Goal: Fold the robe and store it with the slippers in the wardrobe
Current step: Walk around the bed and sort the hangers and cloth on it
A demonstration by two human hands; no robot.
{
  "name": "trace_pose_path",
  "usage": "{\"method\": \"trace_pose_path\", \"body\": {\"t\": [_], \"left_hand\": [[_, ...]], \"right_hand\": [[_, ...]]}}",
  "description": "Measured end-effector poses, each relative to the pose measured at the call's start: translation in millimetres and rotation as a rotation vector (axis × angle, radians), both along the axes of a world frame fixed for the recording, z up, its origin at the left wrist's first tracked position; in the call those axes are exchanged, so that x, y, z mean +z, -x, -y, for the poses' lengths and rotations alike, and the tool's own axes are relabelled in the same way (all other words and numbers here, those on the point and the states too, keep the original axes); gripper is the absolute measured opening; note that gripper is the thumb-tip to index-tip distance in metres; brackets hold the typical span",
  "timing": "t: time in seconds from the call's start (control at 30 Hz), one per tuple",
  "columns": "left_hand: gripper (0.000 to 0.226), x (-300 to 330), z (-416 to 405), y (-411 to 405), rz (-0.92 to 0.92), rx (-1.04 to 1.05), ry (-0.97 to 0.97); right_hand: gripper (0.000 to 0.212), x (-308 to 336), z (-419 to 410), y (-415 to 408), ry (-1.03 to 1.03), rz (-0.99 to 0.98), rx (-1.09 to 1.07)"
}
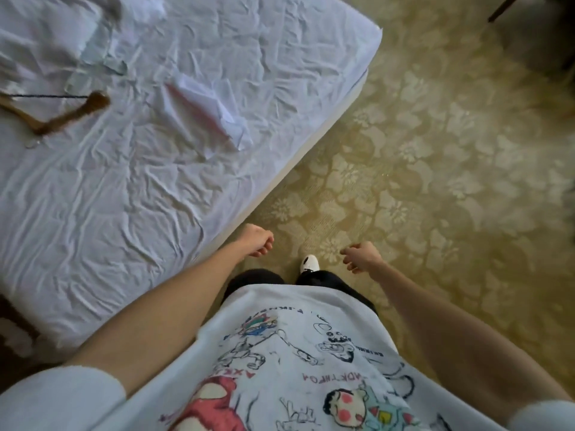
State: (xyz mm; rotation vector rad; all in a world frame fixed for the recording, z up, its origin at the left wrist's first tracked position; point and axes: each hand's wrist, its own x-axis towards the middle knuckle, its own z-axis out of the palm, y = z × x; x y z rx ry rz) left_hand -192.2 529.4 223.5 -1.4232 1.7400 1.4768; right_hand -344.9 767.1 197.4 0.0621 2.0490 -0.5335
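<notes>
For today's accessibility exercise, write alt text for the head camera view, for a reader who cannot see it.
A person stands on patterned carpet beside a bed with a wrinkled white sheet, left hand and right hand loosely curled and holding nothing. On the bed lie a wooden hanger and a white packet with a red stripe.

Single view only, worn on the head, aimed steeply down and slightly forward. Nearest the lens: white cartoon-printed T-shirt (298, 362) filling the lower centre, bare forearms running up from both bottom corners to left hand (256, 242) and right hand (361, 256) at mid-frame. Farther off: bed with wrinkled white sheet (130, 169) across the upper left, seen from above at an angle; yellow-green floral carpet (435, 169) across the right. Wide-angle bending at the edges, some motion blur toward the top left.
</notes>
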Motion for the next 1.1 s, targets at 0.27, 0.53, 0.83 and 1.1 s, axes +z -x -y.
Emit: {"method": "trace_pose_path", "body": {"t": [0.27, 0.53, 0.83, 1.1], "left_hand": [[0.021, 1, 80, 6, 0.005, 0.473, 0.001], [0.020, -32, 182, -22, 0.019, 0.964, -0.057], [0.019, -19, 340, 11, -0.060, 1.067, -0.092], [0.017, -18, 458, 42, -0.069, 1.150, -0.070]], "right_hand": [[0.021, -1, 193, 62, 0.097, 0.088, 0.524], [0.016, -6, 395, 57, 0.143, 0.122, 0.840], [0.016, -1, 554, 117, 0.012, 0.116, 0.949], [0.019, -7, 690, 129, 0.087, 0.144, 1.021]]}}
